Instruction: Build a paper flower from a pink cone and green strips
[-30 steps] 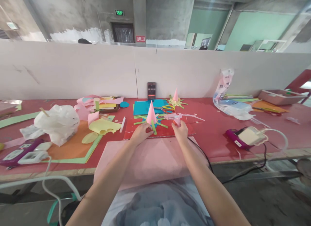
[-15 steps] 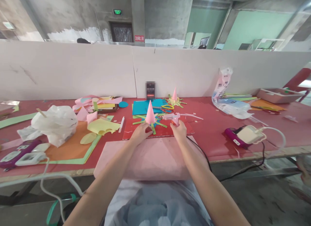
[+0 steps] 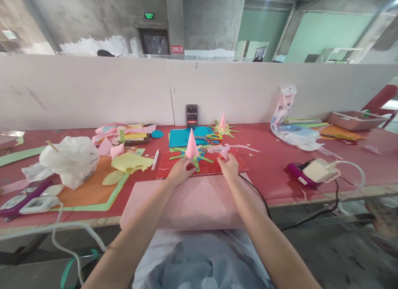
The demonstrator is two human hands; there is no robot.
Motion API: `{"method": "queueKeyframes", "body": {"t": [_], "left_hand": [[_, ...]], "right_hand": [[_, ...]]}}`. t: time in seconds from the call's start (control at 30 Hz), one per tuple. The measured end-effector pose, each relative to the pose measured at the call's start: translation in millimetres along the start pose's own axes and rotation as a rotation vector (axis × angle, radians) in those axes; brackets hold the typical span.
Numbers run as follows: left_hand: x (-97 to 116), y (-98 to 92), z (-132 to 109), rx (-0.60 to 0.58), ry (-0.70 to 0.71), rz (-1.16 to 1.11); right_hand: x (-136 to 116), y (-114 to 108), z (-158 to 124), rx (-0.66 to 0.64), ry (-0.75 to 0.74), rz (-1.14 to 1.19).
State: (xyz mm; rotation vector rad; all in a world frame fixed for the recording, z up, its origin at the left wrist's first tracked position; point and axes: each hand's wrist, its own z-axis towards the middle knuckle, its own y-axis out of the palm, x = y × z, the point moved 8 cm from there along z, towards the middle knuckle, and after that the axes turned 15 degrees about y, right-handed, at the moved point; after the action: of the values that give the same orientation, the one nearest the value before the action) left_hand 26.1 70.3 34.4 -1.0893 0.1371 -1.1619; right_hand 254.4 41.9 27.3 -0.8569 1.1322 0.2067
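A pink paper cone (image 3: 192, 146) stands upright on a base of blue paper with green paper strips (image 3: 207, 159) spreading outward, over a red sheet (image 3: 166, 166). My left hand (image 3: 182, 169) is at the near left edge of this craft, its fingers closed on the base; the fingertips are partly hidden. In my right hand (image 3: 229, 166) is a pink hot glue gun (image 3: 224, 151), gripped by its handle. Its nozzle points left toward the strips, close to the cone's base. A clear glue stick (image 3: 248, 148) sticks out behind it.
Behind lie blue sheets (image 3: 178, 137), yellow-handled scissors (image 3: 214, 137) and a second cone craft (image 3: 223, 123). A phone (image 3: 192, 115) leans on the partition. Left are a white plastic bag (image 3: 70, 156) and paper scraps (image 3: 132, 161). A black cord (image 3: 256, 193) runs past my right arm.
Both hands, the glue gun and the cone craft hold nearly the same places. The whole view has shifted very slightly.
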Motion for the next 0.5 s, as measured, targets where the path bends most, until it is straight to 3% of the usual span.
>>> {"method": "queueKeyframes", "body": {"t": [0.5], "left_hand": [[-3.5, 3.9, 1.1, -0.018, -0.058, 0.034]], "right_hand": [[5.5, 7.1, 3.1, -0.049, 0.035, -0.017]]}}
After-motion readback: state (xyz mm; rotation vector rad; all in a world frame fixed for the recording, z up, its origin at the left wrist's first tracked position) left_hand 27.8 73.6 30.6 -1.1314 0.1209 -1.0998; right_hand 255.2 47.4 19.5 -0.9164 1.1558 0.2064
